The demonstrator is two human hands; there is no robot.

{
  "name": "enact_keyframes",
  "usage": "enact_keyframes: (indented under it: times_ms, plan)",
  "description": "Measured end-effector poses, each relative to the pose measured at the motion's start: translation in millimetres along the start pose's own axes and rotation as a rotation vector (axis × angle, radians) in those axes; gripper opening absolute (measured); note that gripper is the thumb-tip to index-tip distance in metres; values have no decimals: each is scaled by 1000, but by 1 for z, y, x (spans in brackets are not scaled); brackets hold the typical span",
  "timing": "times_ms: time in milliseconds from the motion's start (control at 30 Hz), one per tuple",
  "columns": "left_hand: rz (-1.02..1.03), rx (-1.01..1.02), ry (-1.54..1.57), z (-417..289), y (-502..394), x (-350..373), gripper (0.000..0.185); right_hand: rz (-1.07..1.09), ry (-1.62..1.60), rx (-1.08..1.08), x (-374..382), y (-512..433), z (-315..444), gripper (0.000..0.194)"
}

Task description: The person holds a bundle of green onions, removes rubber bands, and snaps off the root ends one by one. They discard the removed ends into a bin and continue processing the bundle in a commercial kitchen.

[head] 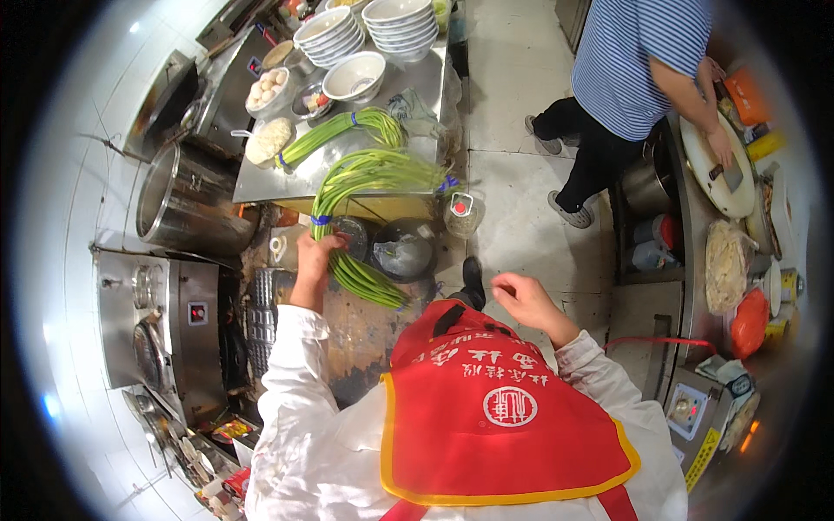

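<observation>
My left hand [317,254] grips a long bundle of green garlic shoots or similar green stalks [332,189], bound with a blue band. The bundle bends over the near edge of the steel table; its lower ends hang beneath my hand, and its far end, with another blue band, is blurred. A second banded bundle [326,137] lies on the table beside a pale, rough-surfaced mound [269,142]. My right hand [521,296] is raised before my red apron with its fingers curled; whether it holds anything small cannot be told.
Stacked white bowls [401,29], a bowl of eggs [267,88] and a single bowl [354,77] stand on the steel table [260,185]. A plastic jug [464,218] stands on the floor. At right, another person [642,65] works with a cleaver at a round board [707,156].
</observation>
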State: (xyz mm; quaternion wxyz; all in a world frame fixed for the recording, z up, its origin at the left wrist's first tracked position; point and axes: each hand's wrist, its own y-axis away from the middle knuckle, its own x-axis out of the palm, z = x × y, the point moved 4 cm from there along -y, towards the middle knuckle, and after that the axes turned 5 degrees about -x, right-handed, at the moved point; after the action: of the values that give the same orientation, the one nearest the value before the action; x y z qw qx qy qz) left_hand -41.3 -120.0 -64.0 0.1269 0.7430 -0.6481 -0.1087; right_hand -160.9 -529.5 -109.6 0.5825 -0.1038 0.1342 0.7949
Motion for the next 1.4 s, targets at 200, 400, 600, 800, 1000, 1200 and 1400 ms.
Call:
enact_keyframes:
  times_ms: [200,400,600,800,1000,1200,1400]
  plan:
    - [176,-52,322,-43,63,94,27,-135,-168,-261,1,-13,125,19]
    - [420,-28,306,-69,87,168,25,-378,-32,-421,-12,5,177,18]
    - [559,5,321,-96,88,190,21,-617,23,-528,-21,11,205,20]
    - [594,-20,306,-93,82,190,23,-707,169,-529,-9,3,218,18]
    - [714,-174,584,-100,46,169,22,-513,-132,-202,-19,25,177,19]
    - [798,-187,737,-115,13,142,17,-351,-435,-197,4,42,171,25]
    - [808,-360,816,-117,-17,131,12,-227,-85,-455,21,52,207,43]
